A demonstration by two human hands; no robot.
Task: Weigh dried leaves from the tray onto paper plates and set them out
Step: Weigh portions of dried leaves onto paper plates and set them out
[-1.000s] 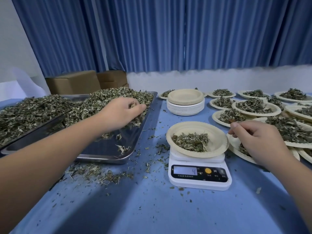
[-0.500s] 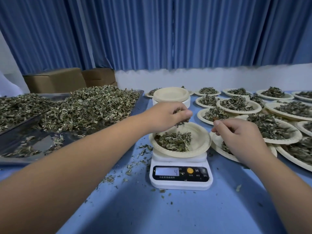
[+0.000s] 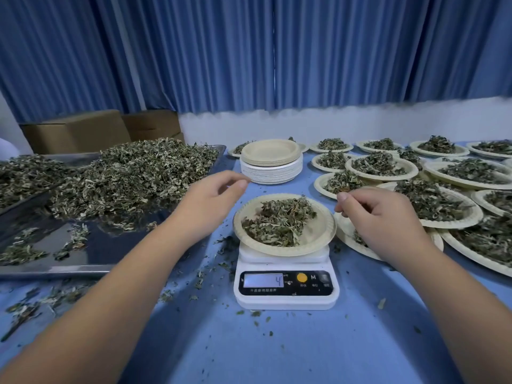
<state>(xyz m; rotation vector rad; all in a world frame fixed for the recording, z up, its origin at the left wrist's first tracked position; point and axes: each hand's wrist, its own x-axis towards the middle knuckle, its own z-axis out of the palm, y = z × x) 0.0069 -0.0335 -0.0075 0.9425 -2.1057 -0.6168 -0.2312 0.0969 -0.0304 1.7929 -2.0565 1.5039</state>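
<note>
Left hand (image 3: 210,202) hovers loose, empty; right hand (image 3: 381,217) curled, contents unclear; both off plate (image 3: 321,231), probably so scale (image 3: 285,299) reads true.

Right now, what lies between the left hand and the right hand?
In the head view, the paper plate of dried leaves, resting on the white scale, sits between the left hand and the right hand.
</note>
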